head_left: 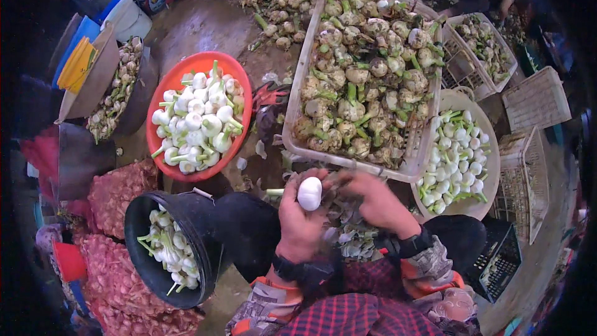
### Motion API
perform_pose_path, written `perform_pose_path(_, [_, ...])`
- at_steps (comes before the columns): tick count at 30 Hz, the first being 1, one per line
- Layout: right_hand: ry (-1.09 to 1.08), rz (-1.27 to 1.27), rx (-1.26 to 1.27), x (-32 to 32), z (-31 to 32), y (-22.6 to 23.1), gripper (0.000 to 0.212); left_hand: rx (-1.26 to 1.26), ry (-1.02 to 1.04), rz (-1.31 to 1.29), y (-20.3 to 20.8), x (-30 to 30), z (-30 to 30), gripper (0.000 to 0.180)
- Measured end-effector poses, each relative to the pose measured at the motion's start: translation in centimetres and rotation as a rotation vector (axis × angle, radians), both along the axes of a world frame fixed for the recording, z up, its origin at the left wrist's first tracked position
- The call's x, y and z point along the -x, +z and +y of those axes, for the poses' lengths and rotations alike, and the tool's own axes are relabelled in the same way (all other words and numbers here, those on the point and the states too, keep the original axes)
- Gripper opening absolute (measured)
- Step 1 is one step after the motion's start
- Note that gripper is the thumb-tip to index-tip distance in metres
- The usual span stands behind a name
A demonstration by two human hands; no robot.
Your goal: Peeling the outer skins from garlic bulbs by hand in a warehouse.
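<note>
A clean white garlic bulb [309, 193] rests in my left hand [297, 224], whose fingers wrap round it. Its green stem sticks out to the left. Just to the right, my right hand [380, 204] hovers near the bulb, its fingers smeared by motion, so I cannot make out whether they hold anything. Beyond both hands stands a pale plastic crate [348, 160] heaped with soil-stained garlic bulbs [367, 74] with cut stems. Papery garlic skins [357, 236] lie below and between my hands.
Peeled garlic fills a red basin [247, 96] at left, a black bucket [214, 261] at lower left and a cream basin [491, 168] at right. Red mesh sacks [124, 274] lie along the left. More crates [528, 180] stand at right. Loose garlic [283, 18] is piled at the back.
</note>
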State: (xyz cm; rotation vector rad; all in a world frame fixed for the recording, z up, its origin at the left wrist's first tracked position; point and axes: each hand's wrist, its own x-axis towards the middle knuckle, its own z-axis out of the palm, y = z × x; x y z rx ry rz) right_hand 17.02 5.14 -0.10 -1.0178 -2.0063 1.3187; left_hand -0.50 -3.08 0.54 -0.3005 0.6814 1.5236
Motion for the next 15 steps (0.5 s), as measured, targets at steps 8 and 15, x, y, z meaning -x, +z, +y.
perform_pose_path(8, [-0.316,-0.347,0.197,10.3,12.5,-1.8,0.033,0.086,0.028,0.46,0.6,-0.1,0.4,0.031])
perform_pose_path(15, [-0.532,0.016,0.433,10.1,14.9,-7.6,0.032,0.06,-0.024,0.484,-0.9,-0.3,1.2,0.033])
